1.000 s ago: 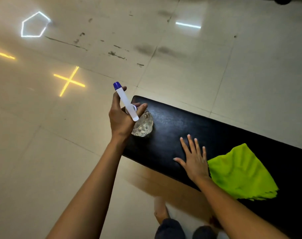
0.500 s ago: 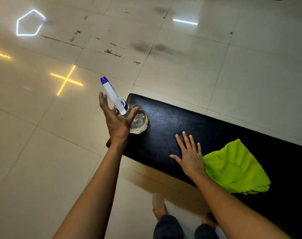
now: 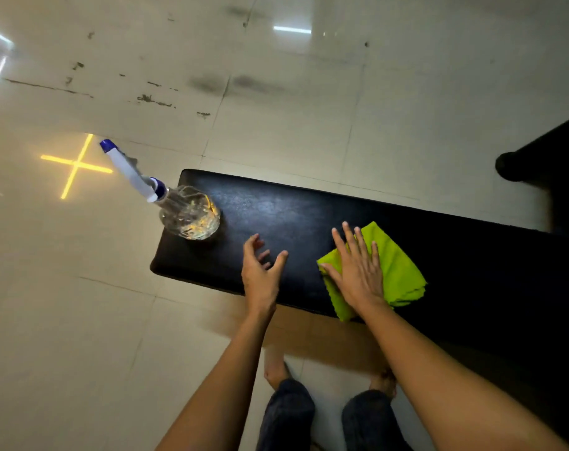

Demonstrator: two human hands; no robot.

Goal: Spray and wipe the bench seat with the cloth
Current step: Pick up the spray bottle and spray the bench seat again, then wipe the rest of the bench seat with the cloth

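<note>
A black padded bench seat (image 3: 293, 216) runs from the centre to the right edge. On its left end stands a clear spray bottle (image 3: 190, 213) with a white and blue nozzle, with no hand on it. My left hand (image 3: 262, 271) hovers over the seat's near edge, fingers curled apart and empty. A bright green cloth (image 3: 397, 271) lies on the seat, partly hanging over the near edge. My right hand (image 3: 358, 271) lies flat on the cloth's left part with fingers spread.
Pale tiled floor (image 3: 81, 320) surrounds the bench, with scuff marks and light reflections. A dark piece of furniture (image 3: 543, 164) stands at the right edge behind the bench. My feet and trouser legs (image 3: 309, 411) are below the bench's near edge.
My left hand set the spray bottle on the bench's left end, let go and drew back to the right. My right hand moved from the bare seat onto the green cloth.
</note>
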